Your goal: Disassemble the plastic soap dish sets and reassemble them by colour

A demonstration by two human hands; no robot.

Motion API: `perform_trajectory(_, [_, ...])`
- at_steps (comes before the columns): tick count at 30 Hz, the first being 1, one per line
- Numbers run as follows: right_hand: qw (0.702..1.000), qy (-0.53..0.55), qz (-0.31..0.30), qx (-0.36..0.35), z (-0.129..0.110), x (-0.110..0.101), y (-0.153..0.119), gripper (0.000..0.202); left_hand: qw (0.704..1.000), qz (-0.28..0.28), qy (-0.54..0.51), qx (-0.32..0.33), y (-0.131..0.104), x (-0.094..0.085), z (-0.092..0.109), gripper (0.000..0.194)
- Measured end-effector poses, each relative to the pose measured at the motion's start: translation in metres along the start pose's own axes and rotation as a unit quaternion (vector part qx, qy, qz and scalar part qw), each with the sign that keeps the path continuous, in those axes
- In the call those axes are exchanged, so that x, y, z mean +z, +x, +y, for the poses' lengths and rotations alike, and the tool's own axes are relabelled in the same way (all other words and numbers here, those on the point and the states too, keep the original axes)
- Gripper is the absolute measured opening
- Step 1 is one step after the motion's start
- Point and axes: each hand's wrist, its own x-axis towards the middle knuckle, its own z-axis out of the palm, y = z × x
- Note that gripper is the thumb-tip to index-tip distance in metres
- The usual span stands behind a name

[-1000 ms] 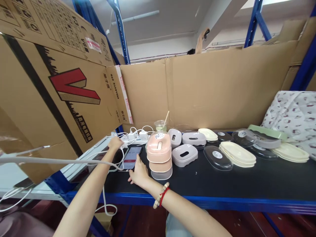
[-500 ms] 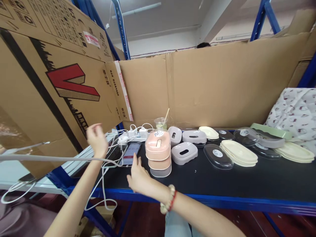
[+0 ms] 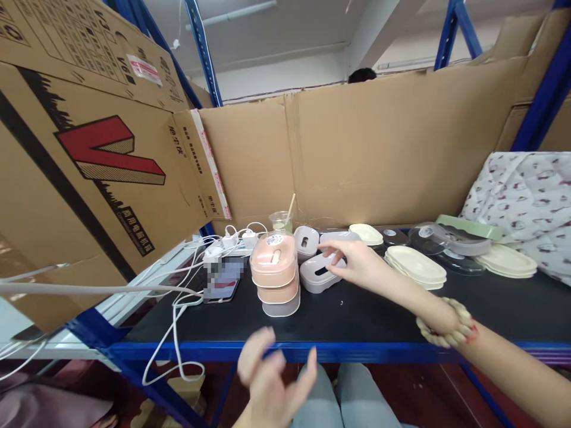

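My right hand, with a beaded bracelet at the wrist, is over the grey oval lids, its fingers apart and nothing held; whether it touches the nearest grey lid I cannot tell. Low in front of the table edge, my left hand is blurred, its fingers spread and nothing in it. Between the phone and the grey lids stands a stacked box, pink above and grey at the bottom, under a clear cover. The phone lies left of the stack.
White cables and plugs run along the left. A cup with a straw stands behind the stack. Cream lids, clear dark covers and a green tray lie to the right. Cardboard walls the back.
My right hand has moved from beside the phone to the right, over the grey lids. My left hand has come down from the cables to the front of the table. The view has shifted.
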Motion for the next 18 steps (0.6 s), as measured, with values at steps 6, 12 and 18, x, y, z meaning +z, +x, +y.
perform_trajectory(6, [1.0, -0.022, -0.006, 0.015, 0.033, 0.019, 0.043, 0.051, 0.996, 0.001, 0.016, -0.086, 0.013, 0.062, -0.007, 0.094])
perform_trajectory(12, [0.998, -0.05, -0.009, -0.042, 0.041, 0.033, 0.078, 0.054, 0.988, 0.022, 0.014, -0.155, 0.023, 0.053, -0.011, 0.094])
perform_trajectory(18, [0.989, -0.088, -0.069, -0.1, 0.032, 0.06, 0.093, 0.062, 0.982, 0.068, 0.053, -0.165, 0.031, 0.025, -0.027, 0.091])
